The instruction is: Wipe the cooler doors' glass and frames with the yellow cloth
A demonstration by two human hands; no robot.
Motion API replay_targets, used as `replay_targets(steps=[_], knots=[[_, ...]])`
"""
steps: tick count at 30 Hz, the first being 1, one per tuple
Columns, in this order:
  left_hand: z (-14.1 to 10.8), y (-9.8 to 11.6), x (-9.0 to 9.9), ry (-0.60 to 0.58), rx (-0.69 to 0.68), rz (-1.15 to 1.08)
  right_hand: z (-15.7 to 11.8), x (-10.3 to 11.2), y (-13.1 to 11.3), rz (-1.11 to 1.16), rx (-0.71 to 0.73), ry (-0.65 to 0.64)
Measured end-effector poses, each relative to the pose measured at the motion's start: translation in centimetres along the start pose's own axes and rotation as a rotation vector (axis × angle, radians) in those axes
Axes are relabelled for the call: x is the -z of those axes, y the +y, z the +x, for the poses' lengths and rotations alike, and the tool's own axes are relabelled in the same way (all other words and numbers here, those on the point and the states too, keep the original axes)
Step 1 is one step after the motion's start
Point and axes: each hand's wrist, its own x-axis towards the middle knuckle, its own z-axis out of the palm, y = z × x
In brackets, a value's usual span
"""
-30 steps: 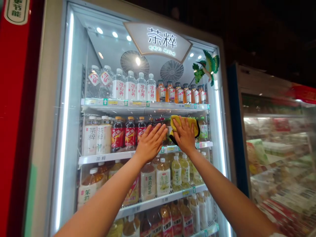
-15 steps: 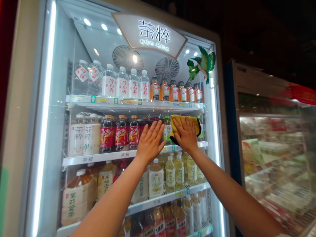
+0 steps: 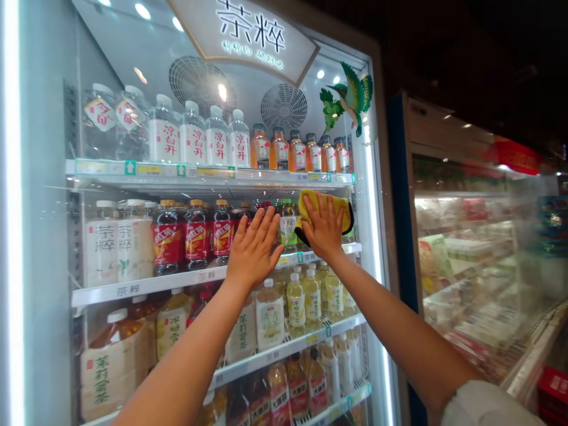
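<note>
A glass-fronted drinks cooler with a pale frame [image 3: 370, 118] stands before me, rows of bottles behind the glass. My left hand [image 3: 254, 248] lies against the glass with fingers spread, in front of the second row, and holds nothing. To its right, my right hand [image 3: 323, 228] presses a folded yellow cloth [image 3: 341, 214] with a black edge onto the glass. Its fingers are stretched out over the cloth, which hides part of the green-capped bottles behind. A kingfisher sticker [image 3: 352, 97] is above the cloth.
A second cooler [image 3: 470, 136] with packaged goods stands at the right, beyond a dark blue side panel [image 3: 402, 236]. Red boxes [image 3: 552, 384] are at the lower right edge. A lit sign [image 3: 252, 35] crosses the top of the drinks cooler.
The view has come closer and shifted, so the cooler sits further left and higher. Both hands stay on the glass; the right hand and cloth have moved slightly up relative to the shelf.
</note>
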Motion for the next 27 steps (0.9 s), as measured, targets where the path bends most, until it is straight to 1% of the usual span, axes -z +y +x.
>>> replay_targets(steps=[2,4,6,7,8,9,11,13,14,16,18,19,21,23,25,27], knots=[[-0.1,0.0,-0.2,0.011,-0.002,0.0,0.5,-0.2,1.6,0.003,-0.079,0.059],[-0.1,0.0,-0.3,0.022,0.0,-0.005,-0.9,-0.6,2.6,-0.006,-0.221,0.133],[-0.2,0.0,-0.4,0.033,0.001,-0.015,-3.3,-1.1,2.2,-0.033,-0.353,0.195],[-0.2,0.0,-0.5,0.039,-0.002,-0.022,-4.5,-1.4,1.6,-0.05,-0.372,0.205],[-0.2,0.1,-0.5,0.045,-0.006,-0.028,-5.3,-1.5,0.8,-0.068,-0.354,0.192],[-0.3,0.1,-0.6,0.052,-0.011,-0.034,-5.6,-1.6,-0.1,-0.086,-0.306,0.161],[-0.4,0.1,-0.8,0.07,-0.02,-0.043,-4.9,-1.6,-1.4,-0.121,-0.179,0.081],[-0.4,0.0,-0.9,0.087,-0.028,-0.051,-2.5,-1.3,-1.4,-0.144,-0.107,0.037],[-0.5,0.0,-1.0,0.095,-0.031,-0.058,-1.1,-1.1,-0.9,-0.147,-0.109,0.04],[-0.5,0.0,-1.2,0.109,-0.034,-0.074,1.4,-0.7,0.9,-0.127,-0.174,0.079],[-0.6,0.0,-1.3,0.116,-0.034,-0.086,2.2,-0.5,3.0,-0.093,-0.269,0.127],[-0.6,0.0,-1.3,0.118,-0.034,-0.087,1.9,-0.6,3.8,-0.08,-0.323,0.156],[-0.5,0.0,-1.3,0.119,-0.038,-0.088,-0.2,-0.9,4.7,-0.073,-0.412,0.222],[-0.5,0.0,-1.3,0.12,-0.043,-0.094,-3.2,-1.4,4.4,-0.084,-0.431,0.271],[-0.5,0.0,-1.3,0.125,-0.047,-0.098,-5.6,-1.9,3.1,-0.097,-0.337,0.259],[-0.5,-0.1,-1.2,0.132,-0.048,-0.092,-6.2,-2.1,1.7,-0.096,-0.21,0.208]])
